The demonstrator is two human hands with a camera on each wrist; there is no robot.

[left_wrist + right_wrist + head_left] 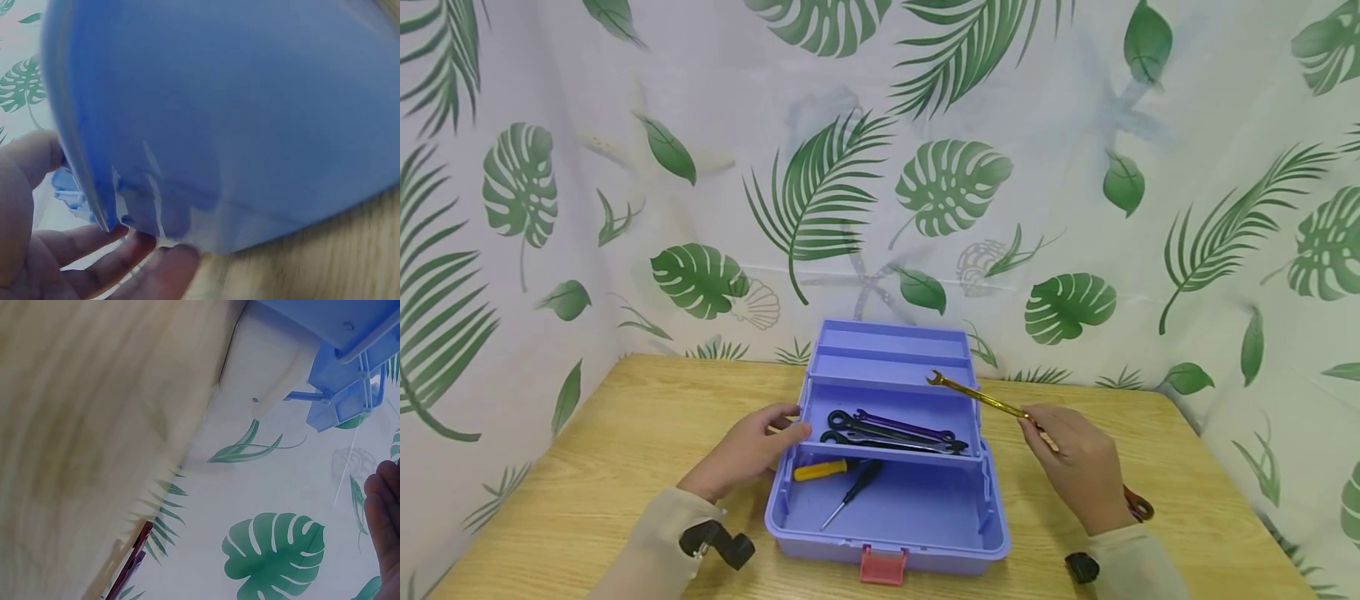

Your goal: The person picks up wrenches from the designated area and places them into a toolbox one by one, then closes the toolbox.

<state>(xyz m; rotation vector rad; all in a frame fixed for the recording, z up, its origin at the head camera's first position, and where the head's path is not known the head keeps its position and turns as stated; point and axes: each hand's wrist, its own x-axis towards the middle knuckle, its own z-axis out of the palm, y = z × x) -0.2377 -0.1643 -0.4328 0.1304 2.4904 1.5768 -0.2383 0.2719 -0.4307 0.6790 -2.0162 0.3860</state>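
A purple-blue toolbox [887, 546] stands unfolded on the table. My left hand [752, 446] grips its left side, thumb at the edge of the middle tray; in the left wrist view, fingers [94, 244] bend round the box's edge. My right hand [1071, 458] pinches one end of a gold wrench [977, 396], whose open jaw end points left over the trays. On the middle tray lie several dark wrenches [887, 429] and a purple wrench [910, 427]. A yellow-handled tool [820, 471] and a black screwdriver [861, 483] lie in the bottom compartment.
A red wrench [1138, 504] lies on the table [1195, 475], partly hidden behind my right wrist; the right wrist view shows a purple tool [130, 573] beside it. A pink latch [882, 567] hangs at the box's front. A leaf-patterned curtain [1060, 208] stands behind the table.
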